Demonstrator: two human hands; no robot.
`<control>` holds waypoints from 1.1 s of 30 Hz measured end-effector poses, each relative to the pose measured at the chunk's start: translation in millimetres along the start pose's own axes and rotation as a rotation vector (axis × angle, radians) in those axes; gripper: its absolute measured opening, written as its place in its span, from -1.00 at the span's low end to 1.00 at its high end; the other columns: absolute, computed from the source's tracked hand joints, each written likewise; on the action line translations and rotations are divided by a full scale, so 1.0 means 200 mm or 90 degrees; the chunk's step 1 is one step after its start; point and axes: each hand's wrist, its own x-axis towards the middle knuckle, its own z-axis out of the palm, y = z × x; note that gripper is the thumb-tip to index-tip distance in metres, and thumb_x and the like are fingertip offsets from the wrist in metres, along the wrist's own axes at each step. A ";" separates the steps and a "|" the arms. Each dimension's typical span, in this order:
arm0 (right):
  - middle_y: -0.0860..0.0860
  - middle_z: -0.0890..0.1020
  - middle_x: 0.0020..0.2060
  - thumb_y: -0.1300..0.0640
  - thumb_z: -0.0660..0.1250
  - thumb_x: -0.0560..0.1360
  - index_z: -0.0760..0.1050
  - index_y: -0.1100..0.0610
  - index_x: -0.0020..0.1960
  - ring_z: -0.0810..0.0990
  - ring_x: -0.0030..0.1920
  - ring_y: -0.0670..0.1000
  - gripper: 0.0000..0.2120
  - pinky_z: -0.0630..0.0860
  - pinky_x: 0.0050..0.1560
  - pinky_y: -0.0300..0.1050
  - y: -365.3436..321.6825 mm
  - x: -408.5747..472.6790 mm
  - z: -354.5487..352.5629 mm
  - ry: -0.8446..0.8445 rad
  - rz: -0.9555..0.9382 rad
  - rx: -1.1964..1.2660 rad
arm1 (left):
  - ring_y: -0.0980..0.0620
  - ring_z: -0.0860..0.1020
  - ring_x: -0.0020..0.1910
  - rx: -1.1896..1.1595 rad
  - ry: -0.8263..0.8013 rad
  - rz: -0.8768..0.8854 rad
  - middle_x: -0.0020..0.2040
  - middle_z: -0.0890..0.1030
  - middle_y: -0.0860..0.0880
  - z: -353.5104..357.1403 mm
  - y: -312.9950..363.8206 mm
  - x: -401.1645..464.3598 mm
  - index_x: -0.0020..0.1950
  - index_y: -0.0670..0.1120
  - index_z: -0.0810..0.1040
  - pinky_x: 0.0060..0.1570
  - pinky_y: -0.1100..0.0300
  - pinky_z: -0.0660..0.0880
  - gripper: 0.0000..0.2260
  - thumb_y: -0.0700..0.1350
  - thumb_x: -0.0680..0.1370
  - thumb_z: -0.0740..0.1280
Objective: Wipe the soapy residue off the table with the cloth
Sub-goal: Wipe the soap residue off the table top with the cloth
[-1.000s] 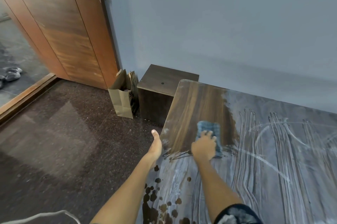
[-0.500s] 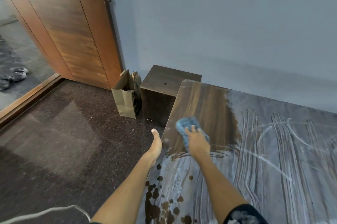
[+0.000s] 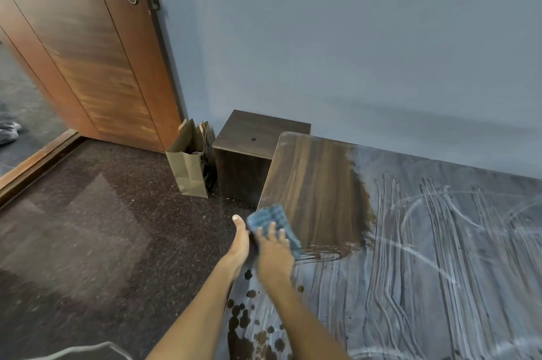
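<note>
Blue checked cloth (image 3: 271, 220), dark wood-grain table (image 3: 316, 183) streaked with whitish soap residue (image 3: 440, 242), brown paper bag (image 3: 189, 167)

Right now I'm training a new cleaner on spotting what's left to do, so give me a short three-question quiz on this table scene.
1. True or false: the far left corner of the table is already wiped to bare wood.
2. Which hand presses the blue cloth? A) left hand B) right hand C) both
3. Fill in: beside the dark wooden box on the floor stands a brown paper ____.

Key
1. True; soapy residue still streaks the surface to the right and nearer the person.
2. B; the right hand lies on the cloth, while the left hand is at the table's left edge.
3. bag
</note>
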 end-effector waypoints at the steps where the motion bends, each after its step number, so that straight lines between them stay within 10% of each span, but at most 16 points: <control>1: 0.02 -0.09 0.55 0.33 0.12 0.58 -0.05 -0.05 0.55 -0.08 0.53 0.12 -0.35 0.09 0.49 0.04 -0.03 -0.02 0.01 -0.018 -0.040 -0.006 | -0.13 0.37 0.34 -0.022 -0.002 0.024 0.33 0.44 -0.13 0.00 -0.01 0.02 0.36 -0.19 0.39 0.26 0.09 0.27 -0.19 0.35 0.51 -0.27; 6: -0.06 -0.03 0.54 0.23 0.21 0.58 0.03 -0.10 0.53 0.04 0.52 0.07 -0.38 0.18 0.43 0.06 0.13 0.00 -0.02 -0.024 -0.097 -0.034 | -0.17 0.39 0.32 -0.031 0.012 0.010 0.28 0.47 -0.11 -0.02 -0.07 0.08 0.34 -0.17 0.42 0.24 0.12 0.31 -0.15 0.37 0.47 -0.30; 11: -0.02 -0.01 0.55 0.17 0.06 0.64 0.00 -0.04 0.54 0.06 0.52 0.10 -0.48 0.33 0.36 0.08 0.49 -0.01 -0.13 0.006 0.105 -0.009 | -0.16 0.31 0.40 0.060 -0.013 -0.017 0.42 0.35 -0.15 0.00 -0.27 0.41 0.45 -0.06 0.27 0.43 -0.14 0.12 0.43 0.69 -0.26 -0.22; 18: 0.19 -0.08 0.53 0.19 0.05 0.65 -0.14 0.20 0.55 0.04 0.50 0.26 -0.44 0.31 0.36 0.02 0.48 -0.04 -0.18 -0.018 0.416 0.051 | -0.14 0.34 0.38 0.072 -0.011 0.026 0.38 0.41 -0.12 -0.04 -0.31 0.39 0.41 -0.03 0.35 0.43 -0.14 0.13 0.36 0.69 -0.21 -0.22; 23: 0.12 -0.01 0.54 0.27 0.10 0.61 -0.05 0.08 0.55 0.13 0.48 0.21 -0.42 0.50 0.20 -0.03 0.07 -0.12 -0.06 -0.006 0.152 -0.038 | -0.18 0.38 0.35 0.028 -0.004 0.026 0.35 0.44 -0.17 -0.07 -0.26 0.26 0.37 -0.11 0.40 0.40 -0.14 0.20 0.28 0.68 -0.07 -0.23; 27: 0.03 -0.02 0.54 0.22 0.09 0.62 -0.01 0.00 0.55 0.04 0.52 0.16 -0.45 0.35 0.33 0.11 -0.06 -0.19 0.01 -0.088 -0.066 -0.103 | -0.15 0.40 0.32 -0.062 0.016 0.025 0.32 0.46 -0.16 -0.03 -0.16 0.07 0.36 -0.13 0.42 0.40 -0.06 0.22 -0.14 0.43 0.44 -0.27; 33: -0.02 0.18 0.50 0.07 0.14 0.62 0.15 -0.05 0.49 0.30 0.42 0.10 -0.54 0.46 0.19 0.04 0.20 -0.19 -0.08 -0.013 -0.053 -0.106 | -0.18 0.42 0.30 -0.007 0.026 0.021 0.33 0.46 -0.18 -0.03 -0.25 0.14 0.36 -0.11 0.42 0.39 -0.08 0.23 0.03 0.55 0.27 -0.29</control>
